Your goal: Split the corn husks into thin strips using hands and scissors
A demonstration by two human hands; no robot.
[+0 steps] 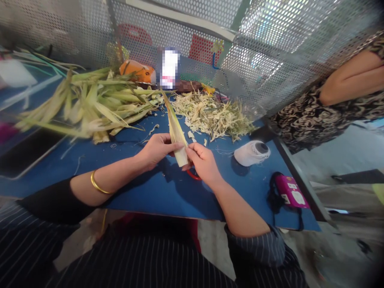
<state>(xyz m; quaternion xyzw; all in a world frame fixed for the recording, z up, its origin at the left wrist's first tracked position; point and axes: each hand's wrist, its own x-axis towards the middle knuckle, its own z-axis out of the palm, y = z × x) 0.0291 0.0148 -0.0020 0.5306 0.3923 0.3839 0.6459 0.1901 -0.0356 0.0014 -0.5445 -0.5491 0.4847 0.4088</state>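
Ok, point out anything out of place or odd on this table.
Only mild mess: small scraps lie loose on the table near the held husk, while most shreds sit in the pile. Loose thread straggles beside the spool. Nothing looks clearly damaged.

an orange packet (136,72) by perforated mesh (261,68); a magenta box (289,188) (black strap (274,194) alongside) well apart.

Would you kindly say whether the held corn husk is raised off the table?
Raised: the left hand and right hand hold the corn husk above their shadows on the table.
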